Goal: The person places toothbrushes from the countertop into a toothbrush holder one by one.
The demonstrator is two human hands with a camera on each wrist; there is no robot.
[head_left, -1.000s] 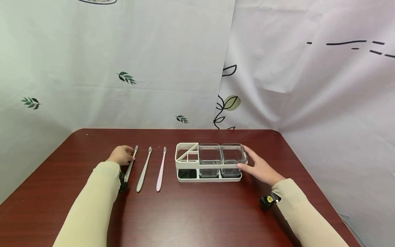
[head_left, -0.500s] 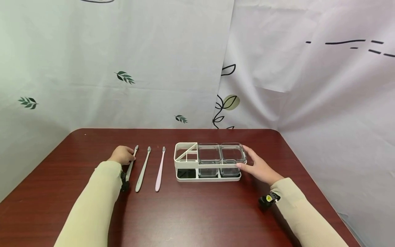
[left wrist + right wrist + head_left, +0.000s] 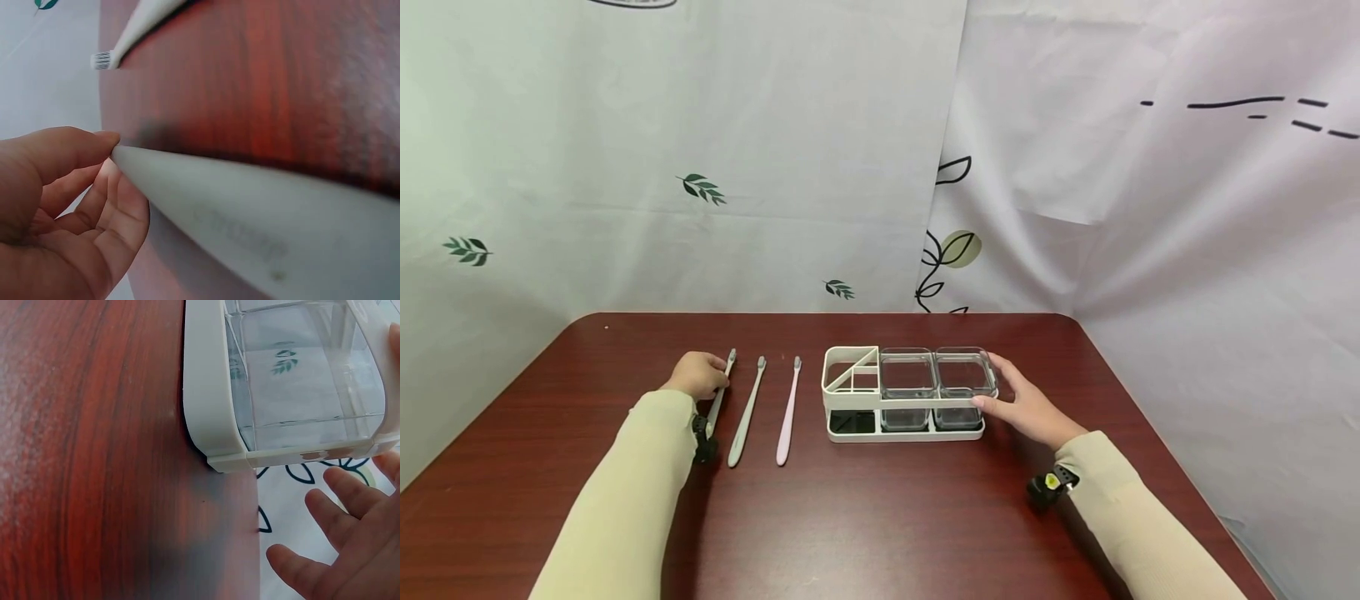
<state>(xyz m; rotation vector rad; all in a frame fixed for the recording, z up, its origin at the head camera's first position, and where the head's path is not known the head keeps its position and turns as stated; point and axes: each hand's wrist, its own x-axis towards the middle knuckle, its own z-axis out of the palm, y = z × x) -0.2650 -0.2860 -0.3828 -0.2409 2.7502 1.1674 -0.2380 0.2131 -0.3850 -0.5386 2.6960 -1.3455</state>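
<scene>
Currently both hands are busy. Left hand (image 3: 697,375) has its thumb and fingers pinched on the thin part of the white toothbrush (image 3: 716,412), up toward the bristle end; the wide handle end points back at the person. Left wrist view shows the pinch up close, plus some print on the handle, too blurred to read. Can't tell whether that brush is flat on the surface (image 3: 865,525) or slightly raised. Right of it, well apart from the rack, lie the green toothbrush (image 3: 747,417) and then the pink toothbrush (image 3: 788,417), roughly parallel, bristle ends away from the person, not touching each other. Rack (image 3: 850,402) is cream, two-tier, upright, right of the brushes. Its left section has slim dividers, one diagonal, above a black pad (image 3: 852,422). Two clear cups sit in the other sections: left cup (image 3: 910,375) in the middle slot, right cup (image 3: 964,373) in the end slot. Right hand (image 3: 1028,411) grips the rack's right end, thumb on the front rim, forefinger round by the far corner; right wrist view shows the remaining fingers straight and spread, off the rack. Long pale sleeves on both arms, black device at each wrist. Behind the surface: white curtain (image 3: 820,167) with leaf prints.
</scene>
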